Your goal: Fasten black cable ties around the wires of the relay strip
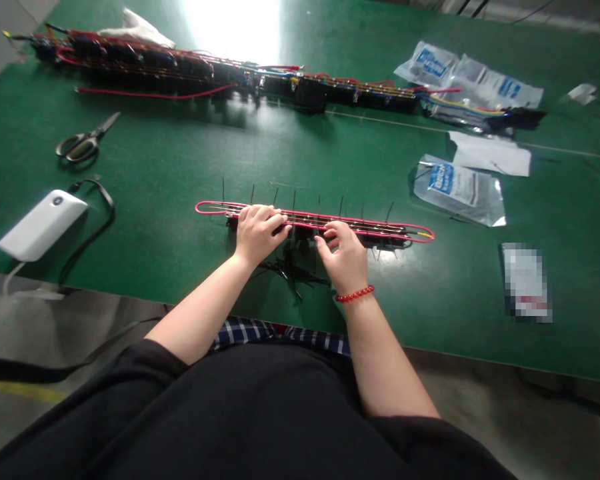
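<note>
A long, narrow wired strip point(300, 220) lies across the table in front of me, with black blocks below and bare rods and a looped red wire point(420, 233) along its top. Several thin black cable ties point(341, 205) stick up from its far side. My left hand point(260, 230) is closed over the strip's left half, thumb on the near side. My right hand point(344, 253), wearing a red bead bracelet, has curled fingers at the near edge right of the middle; what lies between thumb and fingertips is too small to tell. Loose black cable ties point(293, 272) lie between my wrists.
Scissors point(83, 143) and a white power bank point(43, 223) with cables lie at the left. A longer wired assembly point(180, 70) spans the back. Plastic bags point(460, 190), white paper point(490, 153) and a blurred packet point(526, 283) lie at the right.
</note>
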`<state>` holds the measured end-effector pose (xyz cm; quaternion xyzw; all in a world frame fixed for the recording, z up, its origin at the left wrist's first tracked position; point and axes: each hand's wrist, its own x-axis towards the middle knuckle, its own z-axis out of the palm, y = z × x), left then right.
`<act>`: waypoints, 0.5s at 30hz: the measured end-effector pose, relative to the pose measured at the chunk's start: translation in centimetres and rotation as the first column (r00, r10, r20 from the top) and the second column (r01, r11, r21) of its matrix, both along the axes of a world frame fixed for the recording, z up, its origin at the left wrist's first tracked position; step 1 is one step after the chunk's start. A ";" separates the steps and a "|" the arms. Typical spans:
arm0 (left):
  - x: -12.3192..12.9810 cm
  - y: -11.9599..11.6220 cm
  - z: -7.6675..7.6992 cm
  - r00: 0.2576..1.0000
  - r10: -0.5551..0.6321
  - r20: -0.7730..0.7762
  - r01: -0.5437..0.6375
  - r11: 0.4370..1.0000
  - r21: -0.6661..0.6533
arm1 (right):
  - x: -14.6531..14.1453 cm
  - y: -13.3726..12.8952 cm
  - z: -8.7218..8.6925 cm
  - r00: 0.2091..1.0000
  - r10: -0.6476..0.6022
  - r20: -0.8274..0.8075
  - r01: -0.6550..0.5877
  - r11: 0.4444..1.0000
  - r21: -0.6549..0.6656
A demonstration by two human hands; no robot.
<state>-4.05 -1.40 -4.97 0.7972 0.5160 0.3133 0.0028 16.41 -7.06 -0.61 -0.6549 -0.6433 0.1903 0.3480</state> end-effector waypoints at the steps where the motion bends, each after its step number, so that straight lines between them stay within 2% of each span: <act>1: 0.0 0.0 0.0 1.000 0.001 -0.004 -0.001 1.000 0.005 | -0.1 0.2 -0.2 1.000 0.004 0.027 -0.004 1.000 0.019; 6: -0.1 0.0 -0.1 1.000 -0.001 -0.016 0.002 1.000 0.025 | -0.2 1.0 -1.0 0.991 0.027 0.127 -0.043 0.991 0.125; 10: -0.1 0.0 -0.1 1.000 -0.008 -0.006 0.008 1.000 0.023 | -0.4 0.7 -1.0 0.994 0.014 0.113 -0.030 0.989 0.148; 13: -0.1 0.0 -0.1 1.000 -0.005 -0.001 0.005 1.000 0.012 | -0.8 0.0 -0.4 0.998 -0.065 0.012 0.063 0.991 0.114; 15: 0.0 0.0 0.0 1.000 -0.002 0.001 0.002 1.000 -0.001 | -1.1 -0.4 0.1 0.976 -0.138 -0.169 0.136 0.990 -0.020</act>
